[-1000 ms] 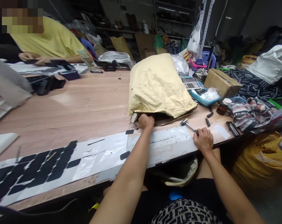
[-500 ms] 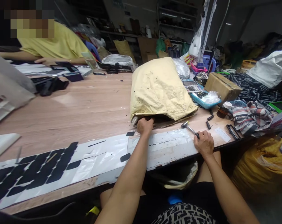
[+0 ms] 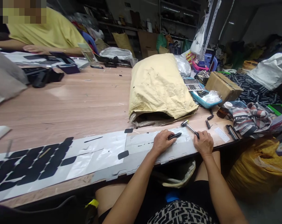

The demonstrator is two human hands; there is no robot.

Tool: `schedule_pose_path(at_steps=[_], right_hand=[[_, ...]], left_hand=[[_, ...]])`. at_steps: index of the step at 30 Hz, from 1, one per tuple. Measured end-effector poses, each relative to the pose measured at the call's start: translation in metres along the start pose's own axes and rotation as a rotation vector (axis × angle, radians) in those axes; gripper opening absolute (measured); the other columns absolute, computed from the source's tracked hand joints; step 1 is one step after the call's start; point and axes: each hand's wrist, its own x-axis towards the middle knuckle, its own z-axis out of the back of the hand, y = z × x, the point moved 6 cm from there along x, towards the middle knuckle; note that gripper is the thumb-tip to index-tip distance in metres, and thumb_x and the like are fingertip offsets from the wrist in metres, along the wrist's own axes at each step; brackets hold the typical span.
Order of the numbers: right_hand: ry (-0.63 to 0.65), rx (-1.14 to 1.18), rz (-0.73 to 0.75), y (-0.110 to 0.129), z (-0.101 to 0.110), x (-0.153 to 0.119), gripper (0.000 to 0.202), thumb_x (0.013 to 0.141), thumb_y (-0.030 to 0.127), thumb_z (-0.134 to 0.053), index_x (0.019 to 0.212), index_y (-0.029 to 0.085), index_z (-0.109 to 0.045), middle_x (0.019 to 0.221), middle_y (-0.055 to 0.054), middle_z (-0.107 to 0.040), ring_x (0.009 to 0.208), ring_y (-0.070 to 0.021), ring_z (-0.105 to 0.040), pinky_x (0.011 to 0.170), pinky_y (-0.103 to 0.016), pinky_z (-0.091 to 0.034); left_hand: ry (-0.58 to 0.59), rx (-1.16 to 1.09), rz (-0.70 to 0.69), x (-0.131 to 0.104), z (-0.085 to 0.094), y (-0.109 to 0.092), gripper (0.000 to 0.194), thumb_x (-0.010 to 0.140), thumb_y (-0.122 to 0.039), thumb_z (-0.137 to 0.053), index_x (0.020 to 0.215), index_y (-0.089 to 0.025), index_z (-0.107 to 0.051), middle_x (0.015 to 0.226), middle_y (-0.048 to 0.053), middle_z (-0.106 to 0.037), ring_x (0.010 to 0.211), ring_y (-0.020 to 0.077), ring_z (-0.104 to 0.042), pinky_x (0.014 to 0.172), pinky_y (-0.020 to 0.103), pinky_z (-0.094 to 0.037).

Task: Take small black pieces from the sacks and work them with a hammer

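Observation:
My left hand (image 3: 163, 141) is closed on a short black rod-shaped piece (image 3: 176, 136), held low over the grey-white work strip (image 3: 141, 152) along the table's front edge. My right hand (image 3: 203, 143) is wrapped round the handle end of a small hammer (image 3: 189, 127). The hammer head lies to the upper left, close to the table top. Just beyond my hands a large cream woven sack (image 3: 162, 87) rests on its side, its dark mouth facing me. What lies inside the sack cannot be made out.
At left lies a white sheet with black adhesive pads (image 3: 53, 158). To the right are a blue tray (image 3: 207, 99), a calculator (image 3: 192, 85), a cardboard box (image 3: 223, 87), a brown bottle (image 3: 223, 111) and striped cloth (image 3: 250, 116). Across the table sits a person in yellow (image 3: 52, 29).
My left hand has come out of the sack's mouth, moving right and toward me, and now has the black rod-shaped piece in it. My right hand stays on the hammer.

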Motion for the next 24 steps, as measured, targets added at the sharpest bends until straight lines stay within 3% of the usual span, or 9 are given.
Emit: schedule_pose_path(at_steps=[5, 11, 15, 18, 20, 24], right_hand=[[0.059, 0.085, -0.045, 0.0, 0.005, 0.0, 0.015, 0.092, 0.03, -0.056, 0.097, 0.02, -0.065, 0.097, -0.006, -0.062, 0.09, -0.021, -0.05, 0.078, -0.032, -0.032], [0.122, 0.207, -0.106, 0.011, 0.014, -0.021, 0.012, 0.094, 0.027, -0.053, 0.103, 0.021, -0.058, 0.102, -0.006, -0.067, 0.093, -0.0212, -0.055, 0.081, -0.031, -0.036], [0.181, 0.268, -0.196, 0.013, 0.02, -0.032, 0.015, 0.094, 0.03, -0.051, 0.106, 0.021, -0.056, 0.101, -0.006, -0.068, 0.094, -0.0216, -0.06, 0.078, -0.03, -0.038], [0.234, 0.341, -0.277, 0.01, 0.025, -0.038, 0.021, 0.096, 0.034, -0.048, 0.111, 0.022, -0.054, 0.092, -0.005, -0.069, 0.083, -0.0205, -0.064, 0.07, -0.028, -0.039], [0.256, 0.407, -0.261, 0.012, 0.029, -0.042, 0.027, 0.096, 0.036, -0.047, 0.118, 0.022, -0.054, 0.092, -0.005, -0.071, 0.081, -0.0211, -0.067, 0.069, -0.028, -0.042], [0.241, 0.519, -0.108, 0.025, 0.036, -0.048, 0.043, 0.096, 0.033, -0.046, 0.138, 0.027, -0.053, 0.123, -0.006, -0.071, 0.108, -0.0219, -0.069, 0.088, -0.032, -0.051]], left_hand=[[-0.013, -0.005, -0.025, -0.002, 0.001, 0.001, 0.021, 0.088, -0.034, -0.067, 0.105, -0.024, -0.075, 0.087, 0.002, -0.063, 0.087, 0.0199, -0.06, 0.077, 0.031, -0.043], [-0.059, 0.0, -0.045, -0.002, 0.002, -0.001, 0.031, 0.088, -0.034, -0.069, 0.117, -0.024, -0.071, 0.093, 0.003, -0.064, 0.089, 0.02, -0.062, 0.081, 0.031, -0.045], [-0.069, -0.003, -0.04, 0.0, 0.0, 0.001, 0.021, 0.088, -0.035, -0.069, 0.106, -0.026, -0.073, 0.095, 0.002, -0.064, 0.093, 0.0203, -0.062, 0.082, 0.031, -0.044], [-0.088, -0.032, -0.02, -0.001, 0.0, 0.004, 0.017, 0.089, -0.032, -0.067, 0.104, -0.025, -0.073, 0.095, 0.002, -0.064, 0.093, 0.0196, -0.062, 0.083, 0.031, -0.044], [-0.098, -0.053, 0.002, -0.001, 0.001, 0.005, 0.017, 0.09, -0.031, -0.067, 0.104, -0.024, -0.073, 0.095, 0.002, -0.064, 0.092, 0.0193, -0.062, 0.083, 0.031, -0.044], [-0.094, -0.077, 0.037, -0.001, 0.003, 0.006, 0.02, 0.09, -0.03, -0.066, 0.107, -0.023, -0.074, 0.095, 0.003, -0.064, 0.09, 0.0188, -0.061, 0.082, 0.03, -0.044]])
